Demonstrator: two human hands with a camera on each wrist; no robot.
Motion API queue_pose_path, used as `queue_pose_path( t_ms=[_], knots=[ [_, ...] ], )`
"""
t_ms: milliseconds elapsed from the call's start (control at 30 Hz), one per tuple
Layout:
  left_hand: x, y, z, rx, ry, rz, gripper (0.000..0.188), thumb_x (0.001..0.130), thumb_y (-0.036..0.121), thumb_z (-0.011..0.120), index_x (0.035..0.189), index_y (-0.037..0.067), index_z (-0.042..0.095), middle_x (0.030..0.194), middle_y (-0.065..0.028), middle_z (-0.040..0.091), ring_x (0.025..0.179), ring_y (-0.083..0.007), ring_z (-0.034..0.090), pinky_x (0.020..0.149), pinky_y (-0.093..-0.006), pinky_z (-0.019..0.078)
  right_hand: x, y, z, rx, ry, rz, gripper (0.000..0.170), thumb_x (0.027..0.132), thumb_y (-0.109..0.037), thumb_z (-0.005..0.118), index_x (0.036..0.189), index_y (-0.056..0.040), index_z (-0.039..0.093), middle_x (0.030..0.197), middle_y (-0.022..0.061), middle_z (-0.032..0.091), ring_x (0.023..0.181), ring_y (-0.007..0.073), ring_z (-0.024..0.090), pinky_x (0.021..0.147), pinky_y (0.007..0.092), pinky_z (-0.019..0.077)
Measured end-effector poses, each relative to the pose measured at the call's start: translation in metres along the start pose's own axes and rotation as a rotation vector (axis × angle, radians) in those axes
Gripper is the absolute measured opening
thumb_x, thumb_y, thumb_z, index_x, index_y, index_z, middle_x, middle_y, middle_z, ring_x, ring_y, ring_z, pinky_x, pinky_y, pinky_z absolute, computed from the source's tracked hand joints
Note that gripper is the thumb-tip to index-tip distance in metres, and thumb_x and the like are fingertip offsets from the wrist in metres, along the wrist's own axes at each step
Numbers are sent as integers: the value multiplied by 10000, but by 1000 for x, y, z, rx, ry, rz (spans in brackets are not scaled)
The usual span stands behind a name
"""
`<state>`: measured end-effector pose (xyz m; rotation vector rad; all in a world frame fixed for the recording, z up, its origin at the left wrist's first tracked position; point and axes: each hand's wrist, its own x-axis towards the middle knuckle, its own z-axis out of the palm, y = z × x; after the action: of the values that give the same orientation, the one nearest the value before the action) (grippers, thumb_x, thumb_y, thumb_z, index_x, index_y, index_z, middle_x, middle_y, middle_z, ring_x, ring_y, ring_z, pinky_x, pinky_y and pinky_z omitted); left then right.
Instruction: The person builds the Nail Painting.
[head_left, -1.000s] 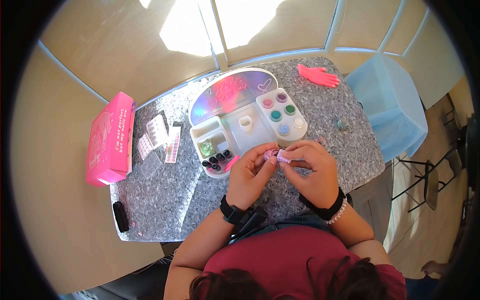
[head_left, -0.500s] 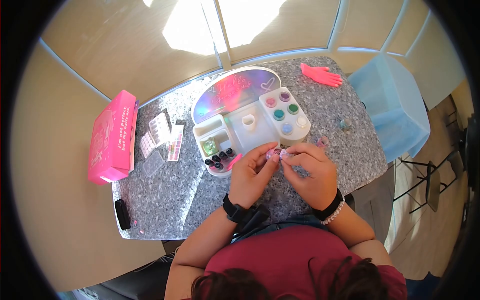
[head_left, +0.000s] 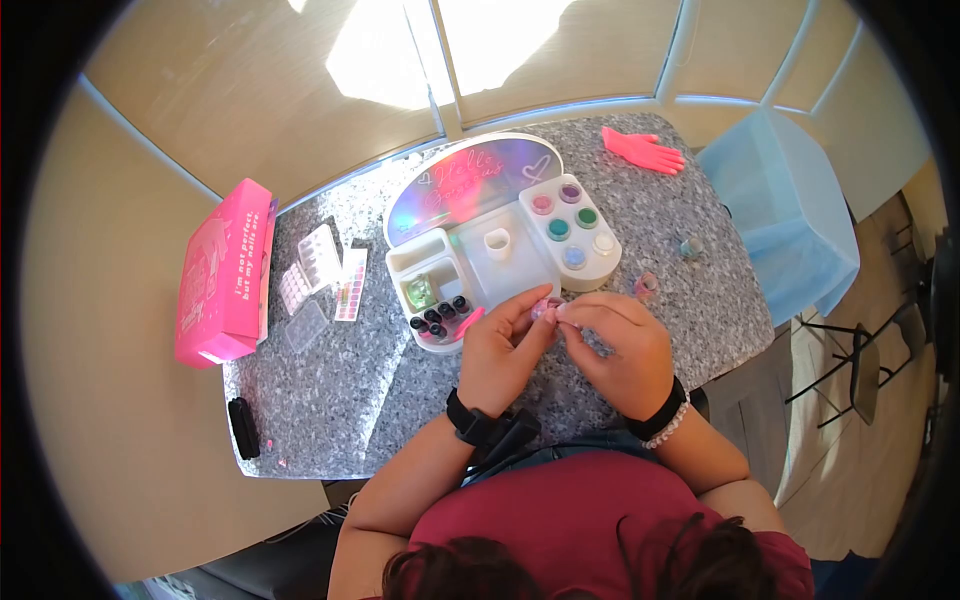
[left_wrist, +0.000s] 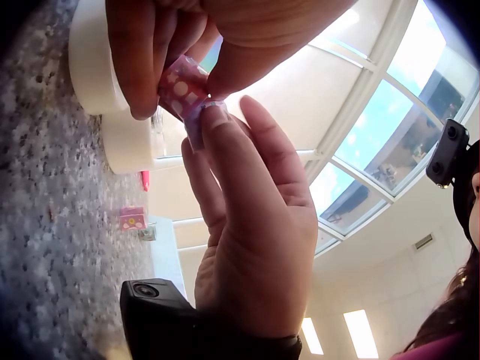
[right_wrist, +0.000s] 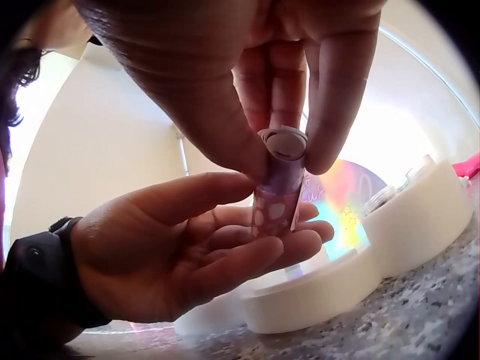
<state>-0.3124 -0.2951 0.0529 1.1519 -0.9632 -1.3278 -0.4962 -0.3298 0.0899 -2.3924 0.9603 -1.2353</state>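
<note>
Both hands meet on a small roll [right_wrist: 277, 211], pink with white spots and purple toward one end, where the edge of a white curl shows. My left hand [head_left: 502, 362] holds its pink part between thumb and fingers, as the left wrist view also shows. Thumb and finger of my right hand [head_left: 632, 358] pinch the purple end. From above, the fingertips hide most of the roll. On the table to the right of the hands lies another small pink piece [head_left: 645, 286]. Just beyond the hands is a white organizer tray [head_left: 500, 275] with a shiny lettered back panel [head_left: 470, 185].
Several jars [head_left: 573, 258] of colored powder fill the organizer's right side; black-capped bottles [head_left: 437, 318] stand at its left. Left on the table are a pink box [head_left: 222, 275], nail trays [head_left: 318, 258] and a black case [head_left: 243, 428]. A pink model hand [head_left: 643, 150] lies at the far right.
My right fingers have closed in toward the left thumb and cover more of the roll's purple end. The left hand keeps its hold. The view has shifted slightly.
</note>
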Motion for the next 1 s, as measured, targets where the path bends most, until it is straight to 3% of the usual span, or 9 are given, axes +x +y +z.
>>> queue_pose_path(
  t_ms=[67,267,333,400,467,567,767,900,1000],
  knots=[
    [1,-1,-1,-4,7,-7,447,1114,116,709,1526,-35,621,1235,-93,804,1074,-80,732,902,-230,594,0,-7,4,124,59,235,164,898,-35,847,1049,-71,794,1092,84,784,1012,297,767,869,377,621],
    [1,0,0,-95,41,47,441,1117,120,702,1525,-30,623,1223,-98,804,1075,-94,742,926,-249,614,0,0,4,193,70,165,245,864,0,884,1091,-57,811,1134,108,786,1001,289,779,877,374,615],
    [0,0,-2,-21,18,65,415,1147,139,647,1521,-39,618,1322,-142,771,1178,-167,747,1010,-311,641,-2,3,5,210,61,174,247,870,4,882,1099,-54,813,1143,110,782,1003,276,786,870,363,632],
    [-1,0,-1,-12,27,65,415,1146,136,649,1523,-36,618,1323,-140,771,1180,-164,745,1008,-310,640,-2,0,7,228,54,181,249,875,9,881,1108,-52,816,1151,112,778,1005,264,794,864,352,648],
    [-1,1,0,-4,34,65,415,1145,134,650,1524,-33,619,1325,-138,771,1182,-162,743,1006,-308,639,0,-11,9,413,120,429,228,889,26,871,1102,-39,820,1153,113,769,1026,229,803,854,326,688],
    [0,0,-1,-56,37,58,413,1144,129,652,1524,-29,621,1324,-136,772,1177,-156,742,1004,-309,637,-1,-5,9,347,113,280,219,894,37,865,1098,-27,819,1157,116,761,1042,209,805,853,315,712],
    [0,-1,-2,30,32,72,426,1140,124,659,1536,-25,614,1322,-136,772,1176,-148,736,996,-296,625,-2,0,8,301,52,238,219,889,50,853,1092,-21,808,1167,119,751,1047,226,800,871,330,710],
    [0,2,-1,48,10,105,438,1129,101,669,1539,-23,577,1312,-133,777,1181,-138,731,1006,-288,602,1,0,3,327,29,244,240,889,58,844,1112,-15,792,1174,123,748,1046,231,799,876,324,706],
    [-2,11,2,49,43,100,417,1119,85,677,1508,-20,569,1319,-137,775,1195,-144,729,1028,-296,590,1,1,-9,478,50,412,254,909,35,835,1149,-26,777,1134,104,762,1060,215,799,858,312,698]
  ],
)
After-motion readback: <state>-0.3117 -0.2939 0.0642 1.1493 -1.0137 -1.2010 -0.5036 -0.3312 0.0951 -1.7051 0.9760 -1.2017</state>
